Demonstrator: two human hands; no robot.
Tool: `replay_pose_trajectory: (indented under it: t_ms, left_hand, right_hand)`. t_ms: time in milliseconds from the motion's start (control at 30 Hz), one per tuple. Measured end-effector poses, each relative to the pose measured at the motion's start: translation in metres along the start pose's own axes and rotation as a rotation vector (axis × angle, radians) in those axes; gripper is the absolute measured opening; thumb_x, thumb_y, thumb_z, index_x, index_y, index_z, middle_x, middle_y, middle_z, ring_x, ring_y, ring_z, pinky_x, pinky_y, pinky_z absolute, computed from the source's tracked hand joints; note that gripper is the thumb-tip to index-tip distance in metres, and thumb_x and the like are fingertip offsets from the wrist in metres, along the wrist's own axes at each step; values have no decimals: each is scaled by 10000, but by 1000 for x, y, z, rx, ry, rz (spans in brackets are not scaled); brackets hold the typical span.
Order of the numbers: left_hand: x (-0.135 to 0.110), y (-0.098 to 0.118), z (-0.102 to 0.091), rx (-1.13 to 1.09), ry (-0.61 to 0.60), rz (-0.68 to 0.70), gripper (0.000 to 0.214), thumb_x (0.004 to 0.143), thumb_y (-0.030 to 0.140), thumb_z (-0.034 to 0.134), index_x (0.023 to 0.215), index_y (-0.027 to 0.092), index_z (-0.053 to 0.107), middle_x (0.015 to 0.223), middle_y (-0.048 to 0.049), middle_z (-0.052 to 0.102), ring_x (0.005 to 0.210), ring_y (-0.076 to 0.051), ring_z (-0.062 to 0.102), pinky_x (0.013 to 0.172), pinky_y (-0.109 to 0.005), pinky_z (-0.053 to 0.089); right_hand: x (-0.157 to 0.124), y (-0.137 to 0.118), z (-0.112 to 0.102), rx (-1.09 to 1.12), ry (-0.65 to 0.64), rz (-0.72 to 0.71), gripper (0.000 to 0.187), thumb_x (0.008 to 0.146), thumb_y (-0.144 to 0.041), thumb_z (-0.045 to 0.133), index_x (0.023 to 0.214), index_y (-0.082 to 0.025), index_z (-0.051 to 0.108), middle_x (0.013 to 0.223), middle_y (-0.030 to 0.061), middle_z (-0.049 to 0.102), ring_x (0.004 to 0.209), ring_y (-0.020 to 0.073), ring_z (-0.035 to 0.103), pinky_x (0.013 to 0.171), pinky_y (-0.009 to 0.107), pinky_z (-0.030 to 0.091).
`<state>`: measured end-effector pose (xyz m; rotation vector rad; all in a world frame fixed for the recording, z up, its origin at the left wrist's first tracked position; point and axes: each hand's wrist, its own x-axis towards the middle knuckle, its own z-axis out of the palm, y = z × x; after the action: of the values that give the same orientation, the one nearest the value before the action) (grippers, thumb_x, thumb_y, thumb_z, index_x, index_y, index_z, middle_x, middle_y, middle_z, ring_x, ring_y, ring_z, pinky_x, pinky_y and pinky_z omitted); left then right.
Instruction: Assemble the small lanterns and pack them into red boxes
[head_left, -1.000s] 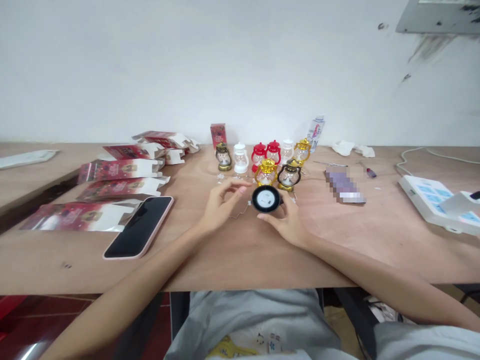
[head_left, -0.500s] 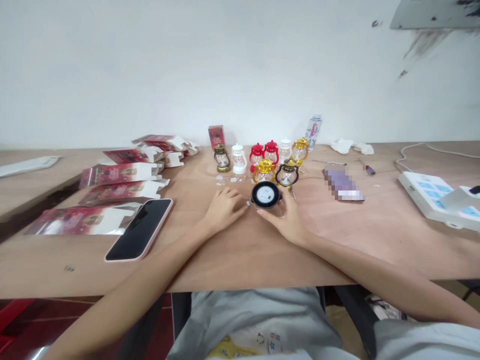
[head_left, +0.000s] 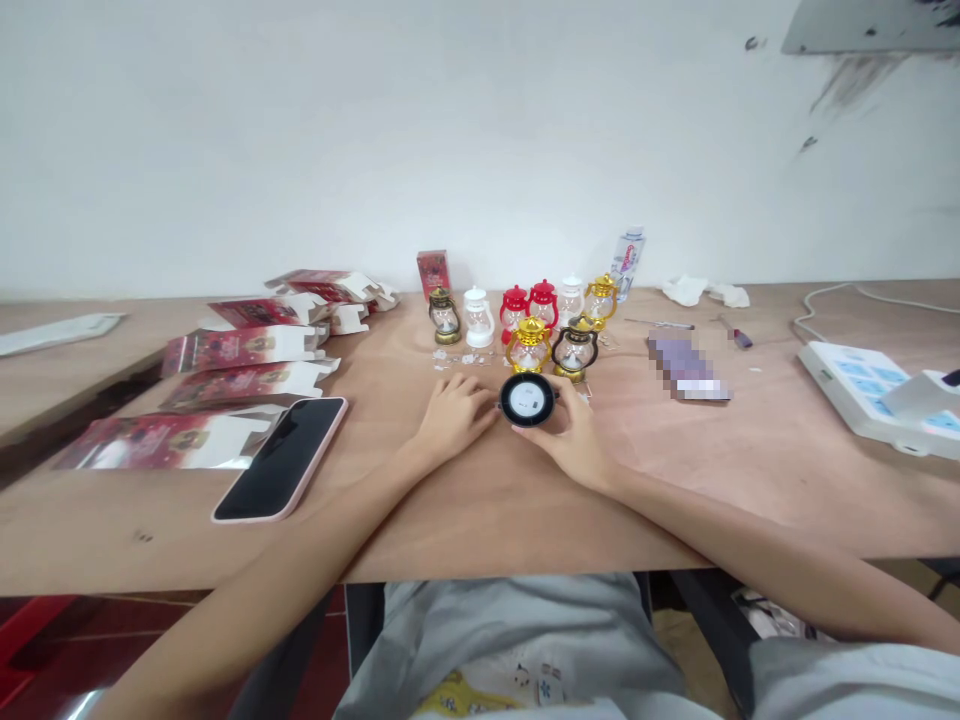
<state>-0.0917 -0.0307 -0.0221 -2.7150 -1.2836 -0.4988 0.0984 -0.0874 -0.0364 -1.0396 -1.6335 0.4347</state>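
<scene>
One black lantern (head_left: 529, 399) lies tipped toward you on the wooden table (head_left: 750, 470), its round white base facing up. Your right hand (head_left: 574, 440) grips it from the right side, fingers curled around the rim. Your left hand (head_left: 450, 418) rests on the table just left of it, fingers bent and holding nothing, fingertips close to the lantern. Behind stand eight small lanterns (head_left: 530, 343); a phone (head_left: 281, 458) lies well to the left, beside flattened red boxes (head_left: 240, 350).

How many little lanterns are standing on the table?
8. Back row, left to right: bronze, white, red, red, clear white, gold. In front: gold and black. The right hand holds another, tipped.
</scene>
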Motion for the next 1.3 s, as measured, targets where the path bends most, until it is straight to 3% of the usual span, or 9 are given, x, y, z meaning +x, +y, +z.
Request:
replay_pose_trajectory:
  t_ms: [433, 633, 800, 933, 1033, 1133, 1200, 1300]
  left_hand:
    - [4, 3, 2, -123, -89, -105, 184, 869, 290, 525, 967, 185, 639, 946, -77, 610, 971, -251, 521, 818, -375, 387]
    - [2, 5, 0, -19, -111, -39, 246, 916, 275, 431, 1011, 150, 620, 1052, -115, 613, 1014, -270, 497, 835, -396, 355]
    - [2, 6, -1, -13, -71, -30, 227, 919, 253, 395, 929, 142, 593, 984, -116, 619, 952, -259, 515, 809, -388, 350]
    - [0, 9, -4, -308, 80, -156, 217, 912, 251, 357, 774, 172, 506, 776, -51, 578, 757, -194, 520, 734, -336, 369]
    - [-2, 18, -7, -785, 162, -284, 281, 921, 346, 326, 724, 190, 451, 713, -11, 546, 695, -158, 527, 706, -300, 407]
    - [-3, 28, -8, -1211, 158, -427, 276, 883, 434, 400, 744, 196, 425, 753, 3, 565, 687, -137, 559, 679, -270, 449]
    - [-3, 34, -6, -1315, 167, -490, 272, 865, 446, 445, 755, 198, 418, 750, 18, 558, 674, -124, 557, 653, -246, 454]
    - [-4, 39, 1, -1241, 241, -493, 256, 873, 391, 458, 713, 193, 429, 686, 36, 500, 662, -107, 510, 633, -211, 441]
  right_hand:
    - [0, 1, 0, 11, -27, -3, 497, 707, -292, 741, 1143, -231, 510, 1141, 65, 628, 1068, 233, 574, 942, 419, 450]
    - [0, -1, -1, -8, -36, -15, 491, 714, -317, 737, 1140, -235, 507, 1138, 68, 630, 1061, 238, 580, 938, 429, 459]
    - [-2, 0, 0, -9, -18, 7, 517, 705, -356, 740, 1139, -223, 493, 1125, 82, 624, 1064, 251, 589, 934, 440, 484]
    - [-3, 4, 2, 74, 52, -39, 638, 726, -336, 727, 1264, -235, 400, 1251, 99, 549, 1209, 253, 519, 1028, 450, 444]
    - [-4, 4, 3, 186, 87, -62, 766, 750, -314, 709, 1373, -264, 265, 1379, 111, 433, 1292, 241, 453, 1063, 441, 431]
    - [-5, 4, 6, 306, 38, -42, 746, 781, -308, 678, 1380, -284, 233, 1365, 114, 441, 1201, 215, 547, 987, 400, 514]
    - [-8, 3, 10, 330, 15, -29, 663, 782, -318, 681, 1326, -277, 304, 1290, 106, 509, 1128, 206, 599, 969, 395, 530]
    - [-12, 1, 14, 269, 90, -43, 594, 733, -338, 733, 1219, -258, 400, 1189, 95, 567, 1102, 217, 608, 977, 409, 518]
